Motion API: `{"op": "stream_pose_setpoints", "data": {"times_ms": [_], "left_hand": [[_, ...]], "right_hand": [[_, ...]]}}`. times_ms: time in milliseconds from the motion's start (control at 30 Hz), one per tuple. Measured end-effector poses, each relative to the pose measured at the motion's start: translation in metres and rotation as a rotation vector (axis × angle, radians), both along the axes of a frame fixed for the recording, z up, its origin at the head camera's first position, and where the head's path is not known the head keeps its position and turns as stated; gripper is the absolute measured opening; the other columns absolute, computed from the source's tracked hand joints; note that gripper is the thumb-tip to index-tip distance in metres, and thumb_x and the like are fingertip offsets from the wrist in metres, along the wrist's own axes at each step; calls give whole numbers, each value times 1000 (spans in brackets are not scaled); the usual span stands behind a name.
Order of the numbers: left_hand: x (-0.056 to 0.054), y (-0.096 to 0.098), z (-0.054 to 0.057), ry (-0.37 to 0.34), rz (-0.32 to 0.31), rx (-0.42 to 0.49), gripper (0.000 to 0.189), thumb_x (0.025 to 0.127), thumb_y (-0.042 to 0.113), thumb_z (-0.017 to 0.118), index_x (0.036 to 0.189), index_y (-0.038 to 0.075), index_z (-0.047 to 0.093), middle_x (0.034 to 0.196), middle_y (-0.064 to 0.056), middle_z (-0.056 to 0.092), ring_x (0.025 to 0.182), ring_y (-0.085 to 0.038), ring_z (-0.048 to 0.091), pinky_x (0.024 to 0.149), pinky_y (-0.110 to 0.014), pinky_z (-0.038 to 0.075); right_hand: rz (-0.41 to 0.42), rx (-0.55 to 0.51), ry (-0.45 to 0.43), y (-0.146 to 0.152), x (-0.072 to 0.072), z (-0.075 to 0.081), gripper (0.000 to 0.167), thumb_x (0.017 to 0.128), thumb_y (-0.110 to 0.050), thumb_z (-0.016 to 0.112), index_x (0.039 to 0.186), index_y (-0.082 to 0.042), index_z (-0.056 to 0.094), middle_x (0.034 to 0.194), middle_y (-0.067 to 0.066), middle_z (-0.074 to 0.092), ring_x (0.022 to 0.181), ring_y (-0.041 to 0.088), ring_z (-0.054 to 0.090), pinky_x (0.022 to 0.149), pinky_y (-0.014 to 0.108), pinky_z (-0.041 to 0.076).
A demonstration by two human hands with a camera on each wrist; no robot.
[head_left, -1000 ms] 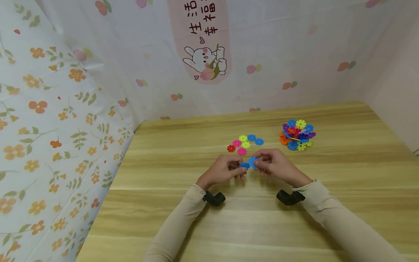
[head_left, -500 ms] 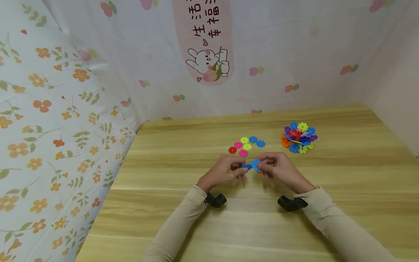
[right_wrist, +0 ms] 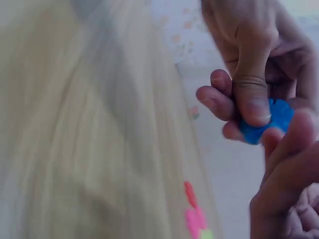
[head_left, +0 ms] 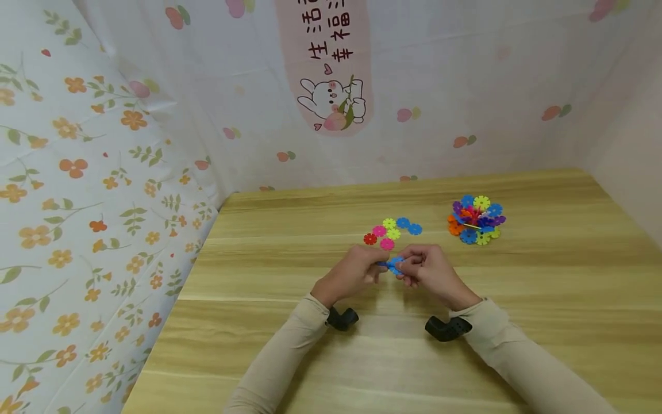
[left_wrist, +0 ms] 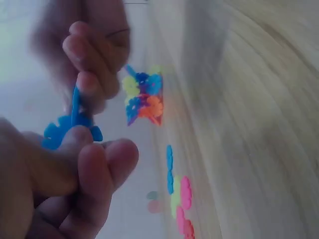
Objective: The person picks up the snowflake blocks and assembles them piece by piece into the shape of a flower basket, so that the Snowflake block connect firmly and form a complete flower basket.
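Note:
My left hand (head_left: 349, 275) pinches one blue snowflake disc, a flat plastic piece with a notched rim, between thumb and fingers. That left disc (left_wrist: 56, 133) shows its face in the left wrist view. In my right hand (head_left: 433, 275), thumb and fingertips pinch a second blue snowflake disc (head_left: 395, 265). Seen from the left wrist, this right disc (left_wrist: 75, 107) stands edge-on and crosses the left one at about a right angle, their rims meeting. Fingers hide much of both discs. Both hands are above the wooden table, with fingertips close together.
Beyond the hands lie loose snowflake discs: a red disc (head_left: 370, 238), pink discs (head_left: 387, 244), yellow-green discs (head_left: 393, 234) and blue discs (head_left: 415, 229). Farther right stands a multicoloured ball-like build (head_left: 476, 220) of such discs. A printed cloth (head_left: 439, 86) hangs behind the table (head_left: 289, 230).
The right hand has moved in toward the left, bringing its blue disc against the other. The left hand's disc has turned more edge-on in the head view, which has itself shifted slightly.

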State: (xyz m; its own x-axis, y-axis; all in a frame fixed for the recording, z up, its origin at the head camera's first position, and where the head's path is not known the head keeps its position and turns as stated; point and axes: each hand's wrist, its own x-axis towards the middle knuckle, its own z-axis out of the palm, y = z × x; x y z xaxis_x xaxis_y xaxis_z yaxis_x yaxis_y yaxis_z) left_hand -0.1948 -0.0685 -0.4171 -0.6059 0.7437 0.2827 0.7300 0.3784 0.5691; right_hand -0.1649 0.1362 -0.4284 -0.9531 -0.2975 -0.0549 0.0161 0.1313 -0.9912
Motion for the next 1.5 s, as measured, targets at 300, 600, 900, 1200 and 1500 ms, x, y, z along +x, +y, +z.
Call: {"op": "stream_pose_setpoints", "data": {"times_ms": [300, 600, 900, 1200, 1500], "left_hand": [[-5, -14, -12, -378, 117, 271, 24, 98, 3, 57, 121, 7, 64, 97, -16, 75, 83, -32, 74, 72, -40, 61], [-6, -22, -21, -484, 169, 460, 18, 98, 3, 60, 111, 1, 71, 107, -18, 71, 92, -38, 71, 78, -46, 59], [-8, -20, -19, -585, 267, 575, 25, 86, 3, 75, 108, -2, 66, 106, -14, 66, 87, -18, 73, 77, -42, 60], [-3, -11, -22, -551, 237, 526, 31, 91, 6, 68, 122, 1, 69, 120, -15, 66, 95, -30, 73, 81, -39, 60], [0, -5, -18, -547, 260, 583, 30, 96, 8, 62, 125, -2, 65, 118, -24, 64, 91, -39, 72, 77, -38, 60]], "right_hand": [[109, 179, 11, 7, -39, -5, 30, 107, -18, 44, 113, 6, 63, 78, 17, 68, 54, 20, 60, 52, 32, 52], [257, 914, 511, -6, -65, -16, 16, 89, -5, 68, 103, -6, 76, 86, 10, 68, 69, 17, 54, 56, 29, 47], [347, 941, 765, -8, -59, -17, 20, 77, 10, 78, 83, -7, 71, 85, 3, 67, 78, 20, 63, 69, 34, 56], [379, 630, 467, 8, -61, -8, 14, 86, 2, 72, 84, -12, 72, 78, 0, 67, 70, 13, 57, 62, 28, 49], [87, 325, 411, 19, -31, 13, 9, 94, -4, 66, 100, -5, 72, 73, 11, 67, 60, 23, 64, 58, 27, 54]]}}
